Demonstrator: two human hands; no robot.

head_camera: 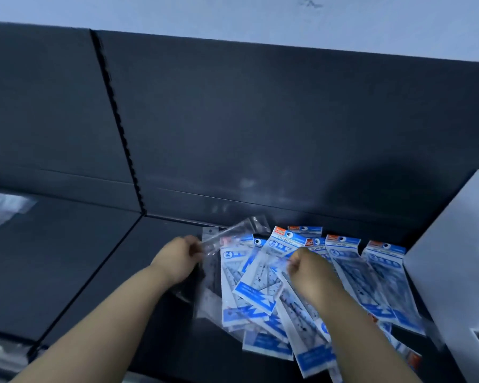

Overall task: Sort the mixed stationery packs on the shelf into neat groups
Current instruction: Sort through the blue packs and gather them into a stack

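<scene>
Several blue-and-white geometry set packs (256, 275) lie fanned and overlapping on the dark shelf (94, 261). A clear plastic pack (233, 233) slants up from the left side of the pile. My left hand (177, 258) pinches that clear pack at its lower left end. My right hand (309, 268) is curled over the middle of the pile and grips the top of a blue pack. Two more blue packs (382, 275) lie side by side to the right of my right hand.
A white box (454, 261) stands at the right, touching the pile's edge. The dark back panel (260, 120) rises behind the shelf. A black divider line (89, 277) splits the shelf; blurred clear packs (0, 211) lie in the left bay.
</scene>
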